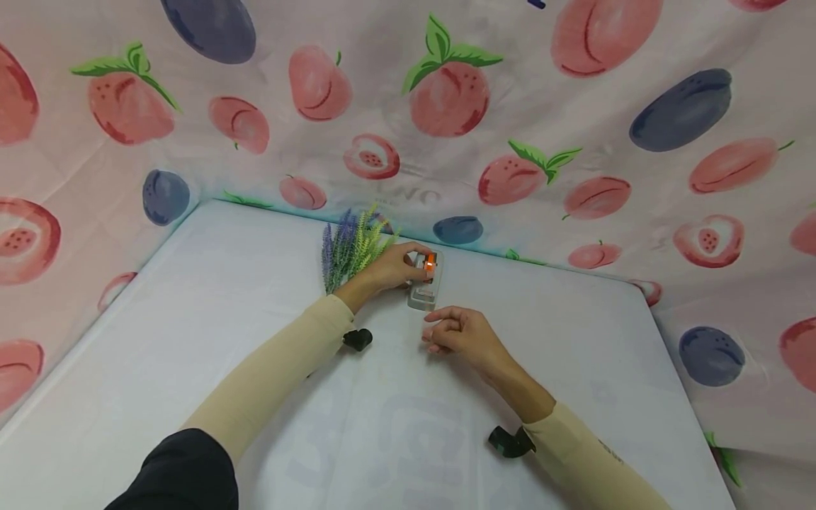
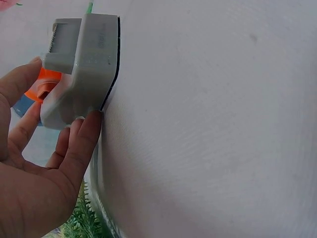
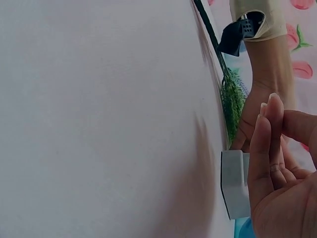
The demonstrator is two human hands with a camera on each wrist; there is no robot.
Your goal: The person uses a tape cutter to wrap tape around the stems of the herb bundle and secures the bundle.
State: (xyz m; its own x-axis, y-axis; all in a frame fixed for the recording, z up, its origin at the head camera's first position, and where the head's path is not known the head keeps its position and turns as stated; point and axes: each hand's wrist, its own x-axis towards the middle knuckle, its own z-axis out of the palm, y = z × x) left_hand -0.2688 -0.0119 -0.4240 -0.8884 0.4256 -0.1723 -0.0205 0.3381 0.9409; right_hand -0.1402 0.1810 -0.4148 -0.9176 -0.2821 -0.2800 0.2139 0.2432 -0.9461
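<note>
A grey tape dispenser (image 1: 421,295) stands on the white table, an orange hub (image 1: 430,263) in its upper part. My left hand (image 1: 387,269) grips it from the left. The left wrist view has the thumb and a finger at the orange hub and other fingers against the grey side (image 2: 94,59). Just in front of the dispenser's near end is my right hand (image 1: 462,336), apart from the grey body. Its thumb and fingertips (image 3: 275,104) come together in the right wrist view. Whether clear tape lies between them cannot be made out.
Artificial lavender-like sprigs (image 1: 344,244), purple and yellow-green, lie behind and left of my left wrist. Black wrist cameras (image 1: 358,340) sit at both sleeve cuffs. Fruit-printed cloth (image 1: 408,170) hangs along the far edge of the white table (image 1: 255,283).
</note>
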